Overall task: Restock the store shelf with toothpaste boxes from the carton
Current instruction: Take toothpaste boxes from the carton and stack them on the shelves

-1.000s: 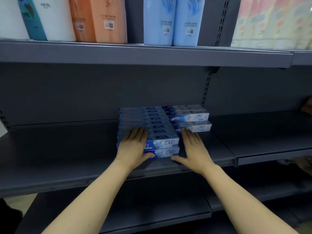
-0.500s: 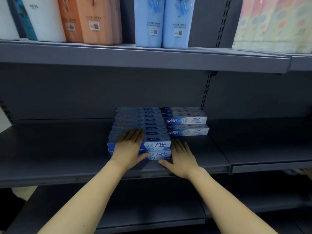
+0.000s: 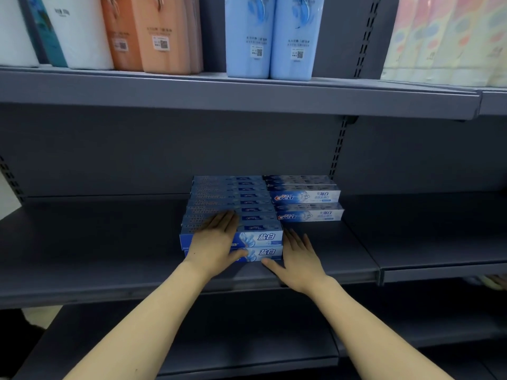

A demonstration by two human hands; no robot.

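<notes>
From the head camera, the left hand (image 3: 216,244) lies palm down on the front of the blue toothpaste boxes (image 3: 233,212), its fingers straight and close together on the top of the stack, the thumb stretched across the front face of the lower box. The right hand (image 3: 297,259) rests flat on the grey shelf (image 3: 96,242) just beside the right end of that stack, fingers straight and slightly spread, pointing toward the back wall, the thumb reaching left to the bottom front corner of the stack. Neither hand curls round anything. Beyond the right fingertips, a second stack of white toothpaste boxes (image 3: 306,198) sits against the blue stack, further back on the same shelf. Above both hands, the upper shelf (image 3: 247,91) carries white rolls (image 3: 79,31), orange packs (image 3: 153,34), light blue packs (image 3: 271,37) and pastel packs (image 3: 450,39). A lower shelf (image 3: 219,344) shows beneath the forearms.
</notes>
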